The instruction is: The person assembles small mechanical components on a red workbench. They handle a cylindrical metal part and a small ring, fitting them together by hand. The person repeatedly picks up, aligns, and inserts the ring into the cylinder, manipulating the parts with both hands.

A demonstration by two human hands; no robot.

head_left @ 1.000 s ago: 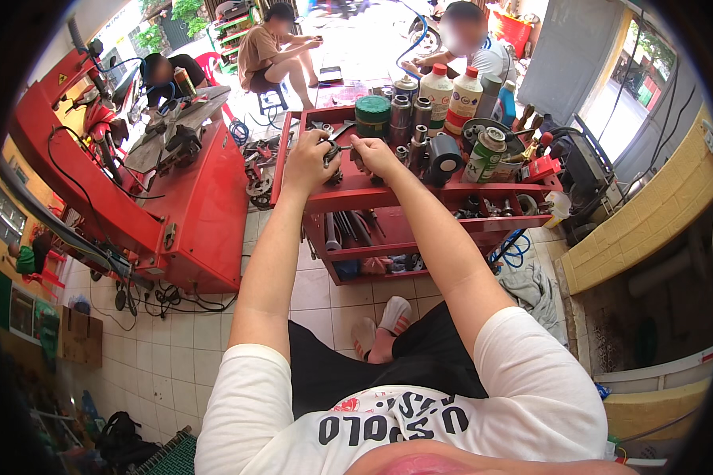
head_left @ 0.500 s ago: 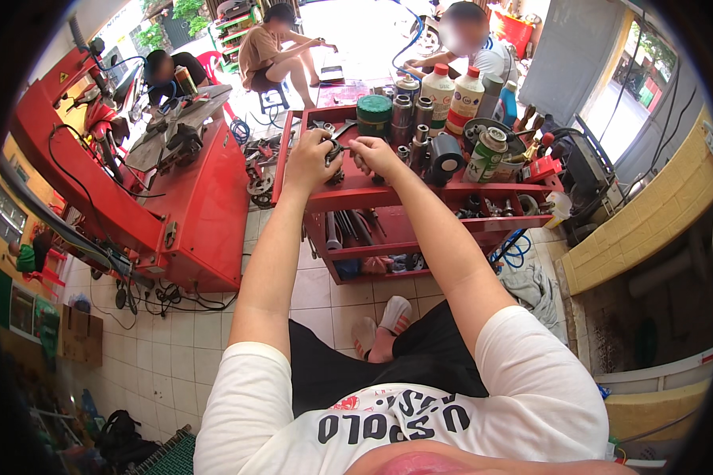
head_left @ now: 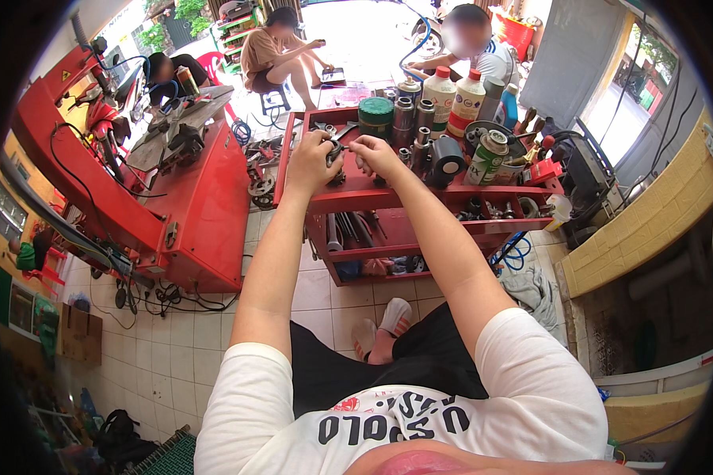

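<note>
Over the left part of a red tool cart (head_left: 356,202), my left hand (head_left: 310,162) is closed around a small dark metal part (head_left: 334,152), mostly covered by the fingers. Just to its right, my right hand (head_left: 376,158) pinches a thin dark piece that meets the metal part; its kind is too small to make out. Behind my hands stands a green-lidded tub (head_left: 375,117). To the right of it are metal cylinders (head_left: 404,119) and a dark cylindrical tool (head_left: 447,160) with a pale round end.
Two white bottles with red caps (head_left: 465,103) and a green-and-white spray can (head_left: 487,158) stand on the cart's right half. A large red machine (head_left: 206,214) is at left. Beyond the cart, a person (head_left: 273,55) sits on a stool; another person (head_left: 483,55) is at right.
My hands stay in nearly the same place, the right one still pinching beside the left. The seated person beyond the cart has moved their arms. The view has shifted very slightly.
</note>
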